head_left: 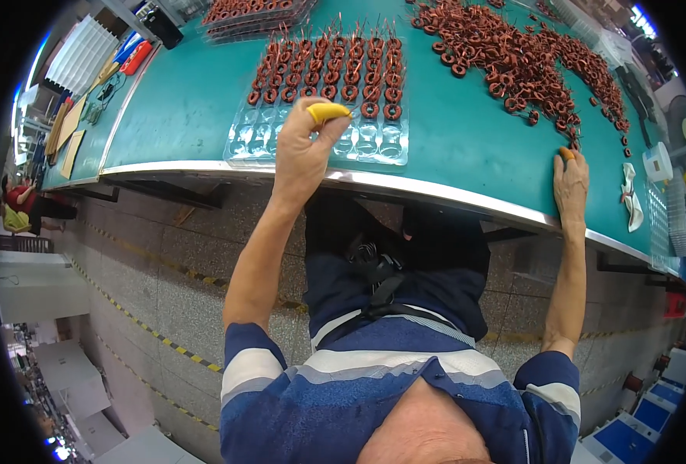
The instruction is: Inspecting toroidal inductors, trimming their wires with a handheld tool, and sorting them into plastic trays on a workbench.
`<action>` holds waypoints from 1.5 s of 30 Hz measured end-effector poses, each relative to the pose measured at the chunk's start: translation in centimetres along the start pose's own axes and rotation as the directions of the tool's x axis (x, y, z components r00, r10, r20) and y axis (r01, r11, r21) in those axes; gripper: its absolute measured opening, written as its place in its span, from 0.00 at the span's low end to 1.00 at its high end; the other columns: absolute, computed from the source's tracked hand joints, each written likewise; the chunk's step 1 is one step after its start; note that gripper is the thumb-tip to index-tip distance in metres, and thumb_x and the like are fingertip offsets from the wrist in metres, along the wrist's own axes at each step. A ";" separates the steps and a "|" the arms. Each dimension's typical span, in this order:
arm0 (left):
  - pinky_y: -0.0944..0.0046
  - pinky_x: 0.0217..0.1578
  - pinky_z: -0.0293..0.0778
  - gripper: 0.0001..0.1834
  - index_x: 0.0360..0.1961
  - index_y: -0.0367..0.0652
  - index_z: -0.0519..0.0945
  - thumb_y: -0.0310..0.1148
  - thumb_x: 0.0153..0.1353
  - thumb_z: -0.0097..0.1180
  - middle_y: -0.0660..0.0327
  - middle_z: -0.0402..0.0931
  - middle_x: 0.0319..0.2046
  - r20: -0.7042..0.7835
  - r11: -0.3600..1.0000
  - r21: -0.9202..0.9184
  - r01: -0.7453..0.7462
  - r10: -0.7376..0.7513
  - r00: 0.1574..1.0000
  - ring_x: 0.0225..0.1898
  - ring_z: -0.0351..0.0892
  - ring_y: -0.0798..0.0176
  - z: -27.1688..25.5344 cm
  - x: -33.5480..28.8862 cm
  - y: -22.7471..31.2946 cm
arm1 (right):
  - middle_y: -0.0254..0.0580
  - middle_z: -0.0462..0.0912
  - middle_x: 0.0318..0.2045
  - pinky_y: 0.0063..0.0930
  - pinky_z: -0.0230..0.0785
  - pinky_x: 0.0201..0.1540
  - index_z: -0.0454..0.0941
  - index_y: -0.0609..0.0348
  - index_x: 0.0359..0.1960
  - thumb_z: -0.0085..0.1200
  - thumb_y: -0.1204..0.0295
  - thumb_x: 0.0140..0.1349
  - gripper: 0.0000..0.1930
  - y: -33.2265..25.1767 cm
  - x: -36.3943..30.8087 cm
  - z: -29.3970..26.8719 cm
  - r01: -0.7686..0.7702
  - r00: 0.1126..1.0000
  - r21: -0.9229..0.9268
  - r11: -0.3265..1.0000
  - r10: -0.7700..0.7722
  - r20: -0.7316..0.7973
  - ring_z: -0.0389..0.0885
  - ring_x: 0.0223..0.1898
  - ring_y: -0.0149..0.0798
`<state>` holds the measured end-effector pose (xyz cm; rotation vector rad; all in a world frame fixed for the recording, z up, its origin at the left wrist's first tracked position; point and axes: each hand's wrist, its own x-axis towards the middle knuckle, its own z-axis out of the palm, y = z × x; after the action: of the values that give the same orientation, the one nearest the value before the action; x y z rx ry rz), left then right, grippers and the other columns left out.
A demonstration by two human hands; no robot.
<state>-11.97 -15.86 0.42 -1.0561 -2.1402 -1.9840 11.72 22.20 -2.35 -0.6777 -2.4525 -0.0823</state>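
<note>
Left hand (303, 151) raised over the near edge of the green-topped bench (180, 116), fingers curled; a yellow rubber finger cot (326, 113) caps one fingertip. Whether anything is pinched under it cannot be told. Hand sits just above the near rows of a clear plastic blister tray (374, 143), whose near pockets are bare and whose far rows are filled with small copper-wound ring coils (335, 69), wire tails pointing away from the person.

Right hand (571, 182) lies flat, fingers stretched, on the bench close to its near metal edge, toward the right end. Nothing in its grasp. An orange cot (566, 153) covers a fingertip, which rests just at the near fringe of a big loose heap of the same copper coils (513, 58) spread over the far right of the bench.

More filled trays (250, 11) at the far edge, left of centre. A white rag (631, 197) lies on the bench right of the right hand. Grey tiled floor (126, 271) with yellow-black tape lines below. Another person in red (22, 197) sits far to the left.
</note>
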 end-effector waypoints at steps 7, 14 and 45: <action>0.60 0.35 0.70 0.07 0.32 0.40 0.84 0.32 0.55 0.62 0.56 0.81 0.29 -0.025 0.911 0.407 -0.066 0.083 0.996 0.33 0.77 0.59 -0.7 4.8 -2.0 | 0.49 0.77 0.39 0.38 0.67 0.48 0.77 0.67 0.41 0.46 0.76 0.64 0.09 -0.8 1.2 0.2 0.000 1.000 0.149 0.989 0.003 -0.021 0.75 0.43 0.51; 0.53 0.38 0.72 0.09 0.25 0.43 0.85 0.37 0.44 0.61 0.54 0.77 0.24 0.112 0.798 0.533 -0.280 0.262 0.959 0.33 0.77 0.52 1.2 5.5 -5.5 | 0.49 0.76 0.40 0.34 0.66 0.47 0.75 0.65 0.44 0.39 0.81 0.62 0.13 2.9 -1.2 1.4 0.139 0.989 0.285 0.948 -0.118 -0.090 0.74 0.42 0.47; 0.52 0.38 0.73 0.18 0.52 0.31 0.71 0.23 0.60 0.50 0.45 0.74 0.41 0.271 0.854 0.270 -0.445 0.376 0.886 0.38 0.75 0.43 16.7 -2.6 3.1 | 0.49 0.80 0.27 0.25 0.71 0.31 0.77 0.64 0.47 0.47 0.69 0.67 0.13 -17.4 -2.1 -3.9 -0.135 0.972 0.905 0.403 0.229 0.043 0.76 0.27 0.31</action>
<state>-1.61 -2.18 -1.08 -1.5534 -2.0061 -1.3248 6.77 5.38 1.36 -0.3859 -1.8648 1.2202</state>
